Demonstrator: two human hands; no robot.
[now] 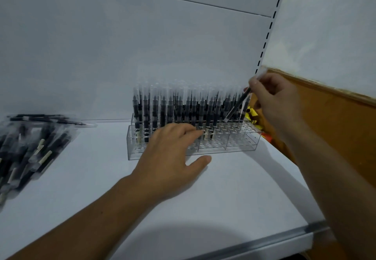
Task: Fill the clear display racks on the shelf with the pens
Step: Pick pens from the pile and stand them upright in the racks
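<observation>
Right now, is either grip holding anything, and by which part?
The right-hand grip pinches one pen near its upper, capped end, tip angled down at the clear rack. The left-hand grip holds nothing; it rests on the rack.

There is only one view, from a camera worn on the person's head. It faces forward and down onto the white shelf (234,188), from quite near. The clear rack (240,145) stands near the middle of the picture; the arm of the left hand (173,158) crosses the bottom edge, that of the right hand (273,99) the right edge
</observation>
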